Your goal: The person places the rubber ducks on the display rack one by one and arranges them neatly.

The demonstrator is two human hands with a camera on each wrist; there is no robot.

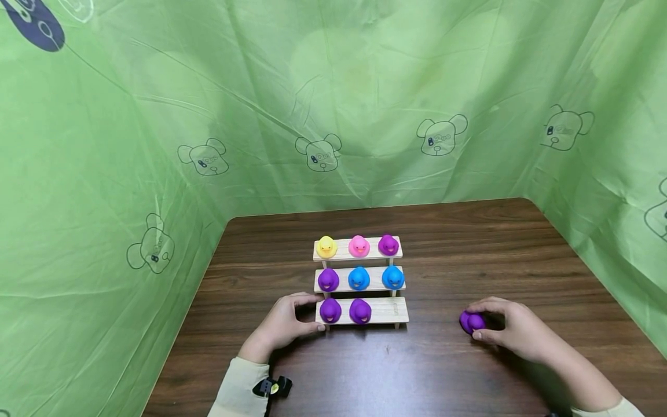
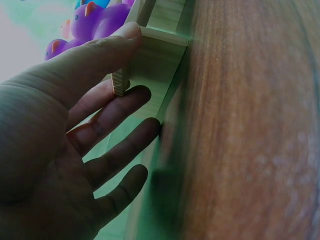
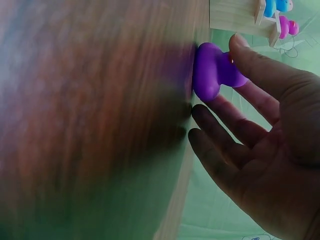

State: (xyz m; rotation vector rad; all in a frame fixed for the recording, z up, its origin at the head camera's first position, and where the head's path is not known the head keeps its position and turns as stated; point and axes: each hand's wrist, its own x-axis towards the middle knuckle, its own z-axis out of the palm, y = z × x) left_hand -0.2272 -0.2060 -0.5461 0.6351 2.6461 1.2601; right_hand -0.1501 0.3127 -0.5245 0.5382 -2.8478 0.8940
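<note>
A three-step wooden stand carries small rubber ducks. On its top step are a yellow duck, a pink duck and a purple one. The middle step has one purple and two blue ducks. Two purple ducks sit on the bottom step, whose right end is bare. My left hand grips that step's left end, thumb in front and index finger behind; its other fingers spread loosely. Off to the right, my right hand holds another purple duck between thumb and fingers, at the tabletop.
The dark wood-grain table runs back to a green curtain printed with bear faces, which also hangs at both sides. A black strap with a small device is on the left wrist.
</note>
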